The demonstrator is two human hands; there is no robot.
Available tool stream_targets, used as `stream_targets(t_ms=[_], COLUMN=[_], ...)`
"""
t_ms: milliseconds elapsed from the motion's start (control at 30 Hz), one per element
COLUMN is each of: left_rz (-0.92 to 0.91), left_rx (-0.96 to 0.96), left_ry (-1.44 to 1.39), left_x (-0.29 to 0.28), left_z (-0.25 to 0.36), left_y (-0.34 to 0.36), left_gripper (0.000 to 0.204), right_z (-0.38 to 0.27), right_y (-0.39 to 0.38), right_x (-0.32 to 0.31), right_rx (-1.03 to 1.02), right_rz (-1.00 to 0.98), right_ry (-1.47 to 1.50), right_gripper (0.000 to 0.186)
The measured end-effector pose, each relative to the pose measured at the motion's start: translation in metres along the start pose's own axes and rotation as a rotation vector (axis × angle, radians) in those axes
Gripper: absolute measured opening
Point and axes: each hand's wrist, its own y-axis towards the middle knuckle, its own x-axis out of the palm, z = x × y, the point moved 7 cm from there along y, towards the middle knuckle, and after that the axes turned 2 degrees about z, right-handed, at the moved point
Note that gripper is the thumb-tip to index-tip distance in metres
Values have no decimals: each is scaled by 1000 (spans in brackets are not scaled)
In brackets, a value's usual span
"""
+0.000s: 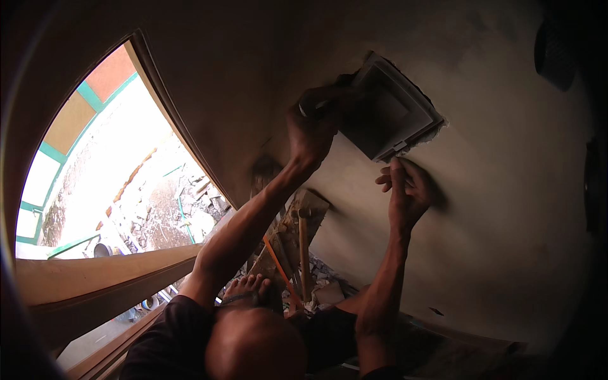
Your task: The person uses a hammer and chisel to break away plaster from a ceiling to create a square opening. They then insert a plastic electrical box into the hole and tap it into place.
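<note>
Here's the grey box, sunk into a ragged-edged hole in the plaster wall, up ahead and a shade right of centre, its hollow face turned toward us, and everything hinges on how it sits between the two hands! It lies just to the right of the left hand, and just above the right hand, so the pair bracket it from the left side and from below. The box stands askew in this bent view, one corner poking toward the top, and its outline runs so near to square that I can't call a long axis. Which hand is nearer? The left, by a whisker: its fingers reach across to the box's left edge, deep in shadow, and whether they grip that edge or merely lie over it, I cannot tell. A pale glint shows at that hand, too dim to name. Over to the right hand, and it's half curled, thumb pointing up, fingers bent in loosely, the tips just under the box's lower corner. Contact there? Too close to call, and I can't make out anything pinched between thumb and fingers. Below, a wooden handle leans, well apart from both hands.
</note>
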Motion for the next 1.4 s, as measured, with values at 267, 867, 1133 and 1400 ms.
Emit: stream_targets(t_ms=[267, 867, 1133, 1400], left_rz=[11, -62, -54, -146], left_rx=[-75, 118, -17, 334], left_ry=[68, 140, 272, 371], left_x=[1, 3, -3, -6], left_z=[4, 11, 0, -5], left_y=[-3, 4, 5, 17], left_gripper=[22, 26, 23, 20], right_z=[0, 0, -36, -39], right_y=[1, 1, -11, -6], right_x=[-1, 5, 18, 36], right_rx=[17, -168, -499, -304], right_rz=[-7, 22, 292, 328], right_ry=[43, 48, -352, -617], right_gripper=[17, 15, 28, 11])
